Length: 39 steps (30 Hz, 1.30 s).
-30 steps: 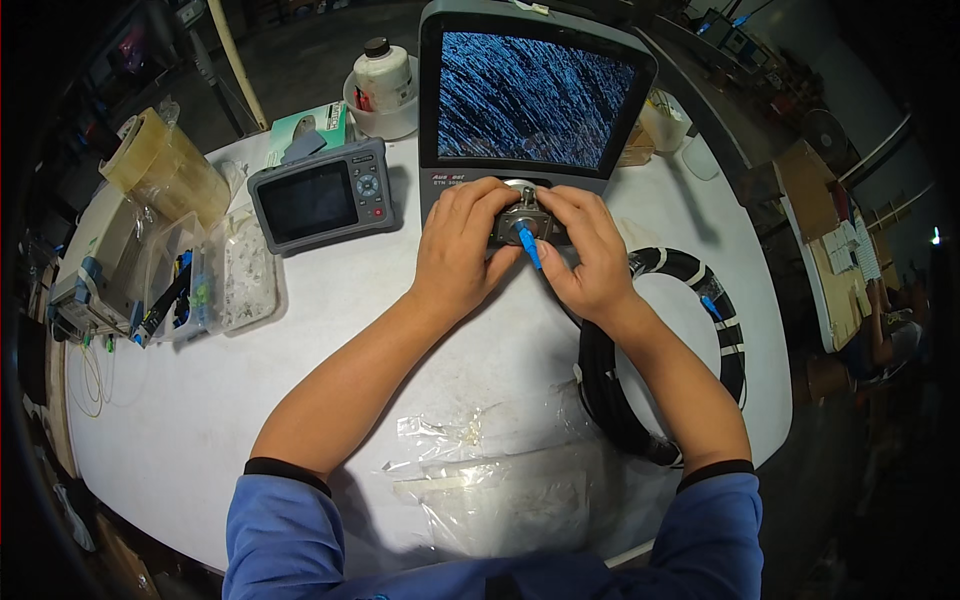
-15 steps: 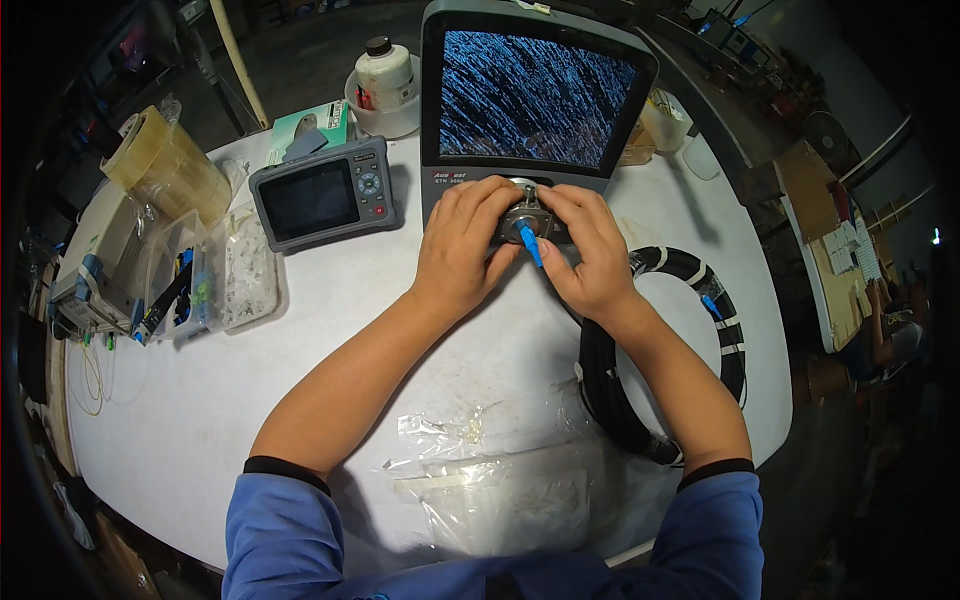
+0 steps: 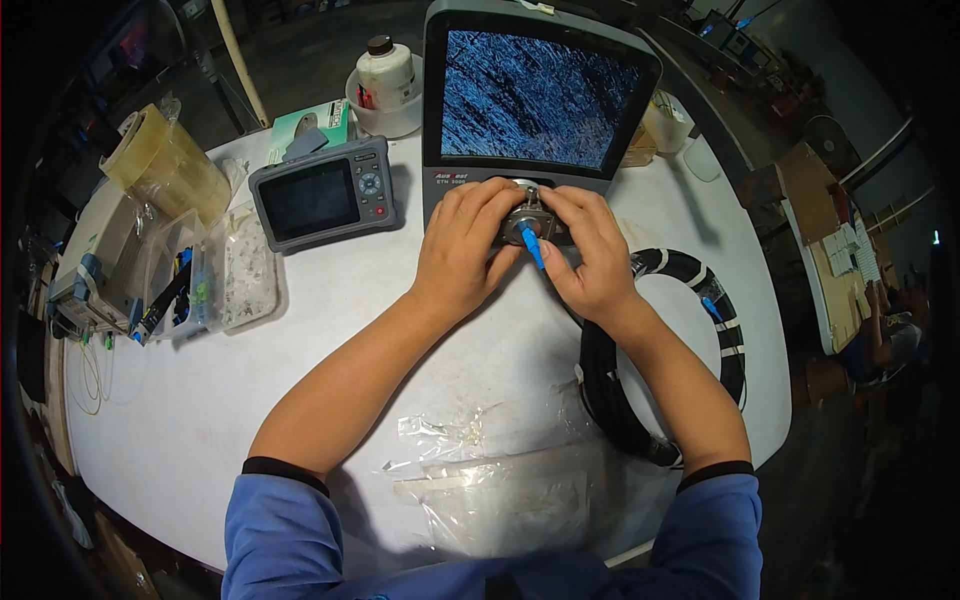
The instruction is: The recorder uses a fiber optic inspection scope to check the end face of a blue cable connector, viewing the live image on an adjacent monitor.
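Note:
A fiber inspection scope (image 3: pixel 540 100) with a grey housing stands at the far middle, its screen filled with blue speckle on black. At its base, a round metal connector stage (image 3: pixel 530 212) lies between my two hands. A blue fiber connector (image 3: pixel 531 243) sticks out of the stage's front, tilted toward me. My left hand (image 3: pixel 462 235) is closed around the left side of the stage, fingertips on the back. My right hand (image 3: pixel 590 245) curls round the right side, thumb beside the blue connector. What the fingertips press behind the stage is hidden.
A coil of black cable (image 3: pixel 600 380) lies under my right forearm. A grey handheld tester (image 3: pixel 313 197) stands left of the scope. Farther left are clear plastic boxes (image 3: pixel 250 275) and a tape roll (image 3: pixel 170 165). Plastic bags (image 3: pixel 510 495) lie near me; a bottle (image 3: pixel 386 75) stands behind.
The pattern on the scope's screen has shifted from long, diagonal blue streaks to a finer, denser speckle. Both hands stay almost in the same place on the stage.

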Tool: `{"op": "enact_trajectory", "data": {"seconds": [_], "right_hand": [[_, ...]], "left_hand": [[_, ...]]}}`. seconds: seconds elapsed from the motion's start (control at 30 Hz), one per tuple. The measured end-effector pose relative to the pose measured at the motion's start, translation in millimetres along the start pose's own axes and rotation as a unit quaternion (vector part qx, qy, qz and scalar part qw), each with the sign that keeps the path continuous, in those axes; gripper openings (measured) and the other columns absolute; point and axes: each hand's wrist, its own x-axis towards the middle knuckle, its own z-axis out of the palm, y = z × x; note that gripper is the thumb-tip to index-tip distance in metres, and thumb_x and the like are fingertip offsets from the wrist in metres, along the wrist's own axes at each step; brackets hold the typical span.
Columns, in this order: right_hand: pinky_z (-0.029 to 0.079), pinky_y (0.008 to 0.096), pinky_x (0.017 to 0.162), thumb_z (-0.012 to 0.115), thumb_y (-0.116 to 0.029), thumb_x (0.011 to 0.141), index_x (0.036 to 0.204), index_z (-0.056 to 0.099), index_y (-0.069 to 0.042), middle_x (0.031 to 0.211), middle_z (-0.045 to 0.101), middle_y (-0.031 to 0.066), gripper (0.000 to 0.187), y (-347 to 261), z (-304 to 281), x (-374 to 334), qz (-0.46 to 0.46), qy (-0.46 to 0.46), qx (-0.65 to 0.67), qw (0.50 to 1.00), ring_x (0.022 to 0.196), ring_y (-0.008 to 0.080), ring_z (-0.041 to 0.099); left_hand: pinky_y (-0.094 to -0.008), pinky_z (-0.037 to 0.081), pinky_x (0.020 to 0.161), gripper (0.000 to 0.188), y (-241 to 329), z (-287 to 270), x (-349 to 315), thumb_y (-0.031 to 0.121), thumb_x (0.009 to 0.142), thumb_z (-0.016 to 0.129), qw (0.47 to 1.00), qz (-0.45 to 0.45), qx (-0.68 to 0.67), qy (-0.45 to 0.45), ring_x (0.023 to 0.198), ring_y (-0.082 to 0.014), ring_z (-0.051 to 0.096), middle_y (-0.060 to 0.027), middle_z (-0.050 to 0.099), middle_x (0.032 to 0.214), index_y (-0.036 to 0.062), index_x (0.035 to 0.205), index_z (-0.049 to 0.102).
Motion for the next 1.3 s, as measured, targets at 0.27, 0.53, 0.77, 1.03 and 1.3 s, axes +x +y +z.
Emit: {"op": "enact_trajectory", "data": {"seconds": [0.27,0.53,0.77,1.03,1.3], "right_hand": [[0.053,0.0442,0.098,0.072,-0.017,0.091,0.136,0.063,0.003,0.128,0.063,0.0193,0.05,0.0,-2.3,-0.7,0.001,-0.001,-0.006,1.0,0.113,0.0371,0.064],[0.054,0.0437,0.098,0.071,-0.013,0.088,0.138,0.063,0.004,0.129,0.063,0.018,0.054,-0.4,-1.5,0.6,-0.009,-0.004,-0.018,1.0,0.113,0.036,0.064],[0.056,0.0412,0.096,0.072,-0.009,0.084,0.136,0.066,0.005,0.129,0.063,0.018,0.054,-0.1,0.2,1.0,-0.022,0.001,-0.019,1.0,0.112,0.0338,0.064],[0.056,0.0405,0.095,0.073,-0.009,0.085,0.135,0.067,0.005,0.129,0.064,0.0174,0.052,0.1,-1.2,0.5,-0.025,0.007,-0.006,1.0,0.109,0.033,0.064],[0.056,0.0406,0.095,0.073,-0.009,0.086,0.133,0.069,0.005,0.127,0.064,0.0173,0.049,-0.3,0.5,1.0,-0.033,0.01,-0.014,0.999,0.108,0.0327,0.064]], "left_hand": [[-0.0484,0.047,0.106,0.069,1.8,0.7,1.4,0.003,0.07,0.086,1.0,0.0,-0.001,0.0,0.124,-0.0385,0.059,-0.0154,0.062,0.137,0.0042,0.134,0.061],[-0.0484,0.046,0.107,0.07,1.9,2.9,-0.1,0.004,0.073,0.084,1.0,0.007,-0.007,0.015,0.125,-0.0374,0.058,-0.0142,0.059,0.137,0.0054,0.138,0.058],[-0.0492,0.047,0.108,0.077,-1.4,3.6,-2.9,0.004,0.072,0.085,1.0,0.019,0.004,0.011,0.127,-0.0395,0.058,-0.0169,0.06,0.141,0.0045,0.143,0.056],[-0.0481,0.046,0.109,0.076,1.5,2.3,-2.2,0.003,0.073,0.085,1.0,0.012,0.009,0.001,0.129,-0.039,0.057,-0.017,0.058,0.144,0.0036,0.144,0.057],[-0.0479,0.046,0.109,0.073,0.2,2.9,-3.3,0.006,0.074,0.084,1.0,0.008,0.013,0.003,0.129,-0.0379,0.057,-0.0159,0.057,0.144,0.0035,0.143,0.058]]}}
